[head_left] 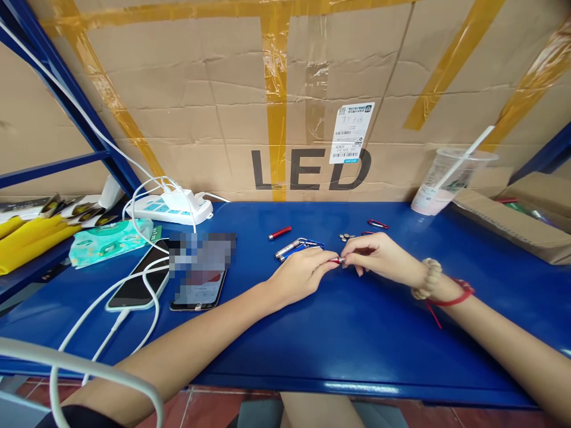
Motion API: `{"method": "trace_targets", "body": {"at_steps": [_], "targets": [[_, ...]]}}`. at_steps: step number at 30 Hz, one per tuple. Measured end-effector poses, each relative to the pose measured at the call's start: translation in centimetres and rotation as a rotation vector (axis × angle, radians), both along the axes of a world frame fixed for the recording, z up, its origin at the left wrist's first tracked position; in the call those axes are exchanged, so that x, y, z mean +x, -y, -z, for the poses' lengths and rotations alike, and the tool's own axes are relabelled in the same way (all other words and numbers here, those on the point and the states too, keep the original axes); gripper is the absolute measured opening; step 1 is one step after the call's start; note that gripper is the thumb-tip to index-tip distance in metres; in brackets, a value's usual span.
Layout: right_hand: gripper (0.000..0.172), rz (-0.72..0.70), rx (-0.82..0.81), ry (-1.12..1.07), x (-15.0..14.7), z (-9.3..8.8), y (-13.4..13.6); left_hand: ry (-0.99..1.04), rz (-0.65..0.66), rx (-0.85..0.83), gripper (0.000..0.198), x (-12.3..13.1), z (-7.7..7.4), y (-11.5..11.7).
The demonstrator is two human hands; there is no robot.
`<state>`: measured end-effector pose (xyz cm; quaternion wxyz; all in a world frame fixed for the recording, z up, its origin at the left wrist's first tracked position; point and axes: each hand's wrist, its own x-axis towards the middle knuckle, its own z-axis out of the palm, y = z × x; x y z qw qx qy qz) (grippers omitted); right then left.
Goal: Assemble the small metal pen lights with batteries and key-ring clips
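My left hand [301, 274] is closed on a small red flashlight [333, 260], most of it hidden by the fingers. At its silver end, the thumb and fingertips of my right hand [379, 258] pinch together; the exact part between them is too small to make out. Just beyond my left hand lie a silver flashlight [288, 248] and a blue flashlight [292, 254] with a blue carabiner clip [311, 242]. A red metal tube [279, 233] rests farther back. Several button cells [345, 237] sit behind my right fingers, near a red carabiner clip [377, 224].
Two phones [138, 285] [200, 288] with white cables lie at left, before a power strip [169, 208] and a green tissue pack [111, 241]. A plastic cup [439, 184] with a straw and an open carton [530, 229] stand right. A large cardboard box [200, 119] backs the blue table [357, 345].
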<state>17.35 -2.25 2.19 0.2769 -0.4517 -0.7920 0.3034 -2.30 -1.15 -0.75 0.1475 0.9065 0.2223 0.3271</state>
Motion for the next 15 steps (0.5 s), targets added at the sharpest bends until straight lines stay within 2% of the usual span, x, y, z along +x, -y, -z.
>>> {"method": "trace_targets", "body": {"at_steps": [4,8,10,15], "targets": [[0.035,-0.085,0.138,0.094,-0.1,0.2,0.3,0.054,0.011,-0.004,0.024,-0.1,0.2,-0.1],[0.036,-0.023,0.264,0.147,-0.8,0.0,1.2,0.095,-0.028,0.041,0.024,0.0,0.3,-0.1],[0.038,0.028,0.212,0.115,-1.4,-0.1,1.7,0.107,-0.051,0.082,0.024,0.0,0.4,-0.2],[0.040,0.077,-0.118,-0.088,-2.3,0.4,2.0,0.138,-0.096,0.144,0.022,0.0,0.5,-0.4]]}}
